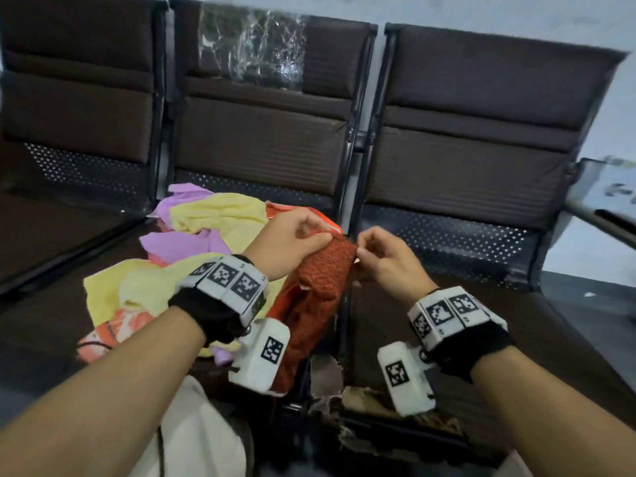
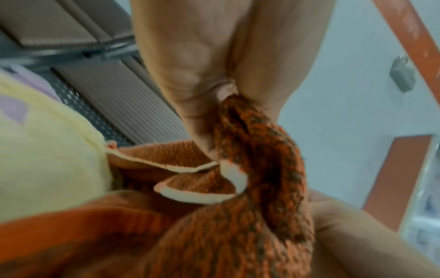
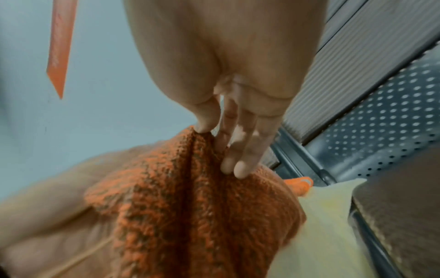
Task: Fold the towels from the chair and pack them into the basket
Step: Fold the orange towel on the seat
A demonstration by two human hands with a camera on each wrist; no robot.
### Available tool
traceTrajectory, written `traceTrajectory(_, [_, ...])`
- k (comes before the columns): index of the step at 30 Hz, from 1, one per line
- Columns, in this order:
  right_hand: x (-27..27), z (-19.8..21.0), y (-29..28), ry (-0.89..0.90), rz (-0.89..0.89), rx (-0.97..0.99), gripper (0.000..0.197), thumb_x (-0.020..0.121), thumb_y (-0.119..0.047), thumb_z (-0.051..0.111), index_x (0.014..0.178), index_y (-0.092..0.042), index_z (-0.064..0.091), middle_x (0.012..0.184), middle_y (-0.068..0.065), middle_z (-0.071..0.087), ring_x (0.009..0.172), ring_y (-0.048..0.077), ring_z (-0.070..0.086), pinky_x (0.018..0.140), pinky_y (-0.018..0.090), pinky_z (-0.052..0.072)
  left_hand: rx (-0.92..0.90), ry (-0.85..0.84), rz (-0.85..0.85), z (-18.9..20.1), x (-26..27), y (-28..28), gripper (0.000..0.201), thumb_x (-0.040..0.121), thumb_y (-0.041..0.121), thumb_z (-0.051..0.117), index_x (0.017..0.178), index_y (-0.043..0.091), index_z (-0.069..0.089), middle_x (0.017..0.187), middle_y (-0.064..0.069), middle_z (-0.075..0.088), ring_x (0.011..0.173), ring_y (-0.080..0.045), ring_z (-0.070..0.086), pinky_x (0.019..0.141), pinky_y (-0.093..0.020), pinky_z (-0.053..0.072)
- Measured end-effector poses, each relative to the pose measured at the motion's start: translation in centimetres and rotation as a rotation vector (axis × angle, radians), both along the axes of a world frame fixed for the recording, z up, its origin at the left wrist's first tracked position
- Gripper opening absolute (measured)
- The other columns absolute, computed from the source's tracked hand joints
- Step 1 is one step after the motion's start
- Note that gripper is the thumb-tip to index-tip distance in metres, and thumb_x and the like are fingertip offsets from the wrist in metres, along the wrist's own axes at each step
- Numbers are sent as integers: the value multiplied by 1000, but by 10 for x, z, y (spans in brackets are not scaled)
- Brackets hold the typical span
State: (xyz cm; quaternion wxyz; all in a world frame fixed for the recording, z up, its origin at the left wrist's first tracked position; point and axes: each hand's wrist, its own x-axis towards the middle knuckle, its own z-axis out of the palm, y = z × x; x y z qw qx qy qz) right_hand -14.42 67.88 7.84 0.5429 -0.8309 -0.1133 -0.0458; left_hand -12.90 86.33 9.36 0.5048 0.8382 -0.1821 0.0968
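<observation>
A rust-orange knitted towel point(image 1: 320, 284) with a pale hem hangs bunched above the middle seat's right edge. My left hand point(image 1: 296, 241) pinches its top from the left, seen close in the left wrist view as my left hand point(image 2: 214, 105) gripping the orange towel point(image 2: 252, 188). My right hand point(image 1: 378, 256) pinches the same top edge from the right; in the right wrist view my right hand point(image 3: 221, 131) has its fingertips point(image 3: 240, 169) on the orange towel point(image 3: 190, 206). A heap of yellow towels point(image 1: 220, 211), purple towels point(image 1: 182, 244) and a patterned orange one point(image 1: 117, 332) lies on the middle seat. No basket is in view.
A row of three dark brown padded chairs point(image 1: 475, 132) with perforated metal backs fills the scene. The right seat point(image 1: 481, 321) is bare. Clear plastic wrap point(image 1: 251, 46) covers part of the middle backrest. The seat's front edge point(image 1: 361, 401) is torn. A white cloth point(image 1: 192, 435) lies near my lap.
</observation>
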Motion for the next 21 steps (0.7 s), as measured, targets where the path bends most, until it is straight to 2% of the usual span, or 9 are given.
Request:
traceTrajectory(1, [-7,8,-8,2,-20,97,23,93,-1,52,76,-16,49,76,6,54,69,25,59,66,46,52,-89,5,-18,6,-5,-11,12,84,13,68,82,24,63,75,8,61,70,-5,54,72,-21,44])
traceTrajectory(3, [-23,23,-25,30,-29,233,14,95,-13,55,80,-14,52,76,3,59,63,12,63,56,34,55,-219,-3,-28,15,-14,-33,7,83,13,69,86,18,65,76,3,62,71,-7,54,72,-23,44])
traceTrajectory(6, [-41,29,-49,36,30,203,17,82,-39,68,87,-24,61,86,-8,68,77,7,66,61,20,51,-330,-15,-31,24,-24,-63,9,83,12,69,91,11,66,83,-7,64,77,-13,55,78,-34,48])
traceTrajectory(8, [-44,27,-62,-74,23,18,27,74,-32,77,94,-26,61,96,-6,69,89,9,67,76,21,51,-375,-3,-57,27,-29,-80,12,82,10,69,93,10,65,83,-9,63,78,-15,55,78,-35,48])
traceTrajectory(10, [-41,24,-73,-201,-16,-62,27,77,-12,76,93,-27,60,95,-2,70,91,12,66,87,28,50,-397,13,-88,27,-31,-95,15,82,8,69,97,8,65,79,-4,61,75,-14,55,72,-28,48])
traceTrajectory(12, [-35,21,-86,-250,-12,12,26,84,-2,67,91,-26,63,91,-3,70,87,11,65,87,29,48,-431,46,-105,27,-29,-106,16,85,8,66,100,7,65,79,-2,60,73,-11,56,67,-22,48])
traceTrajectory(15, [-25,17,-106,-197,-52,193,20,94,-5,54,91,-20,68,93,3,69,88,14,62,87,33,46,-422,116,-125,27,-17,-115,16,93,14,55,106,8,63,83,-6,60,66,-12,59,55,-17,49])
traceTrajectory(17, [-19,15,-116,-128,-69,279,26,97,-8,49,85,-18,70,89,5,69,85,16,61,83,34,46,-315,133,-165,23,-7,-119,19,95,14,51,110,7,61,89,-7,61,71,-12,59,61,-16,49])
traceTrajectory(21, [-7,13,-125,16,-64,453,31,99,-10,45,76,-14,66,78,7,62,73,15,56,69,27,43,-105,149,-303,4,9,-130,28,85,26,63,110,16,56,105,-1,64,97,-10,61,89,-20,46])
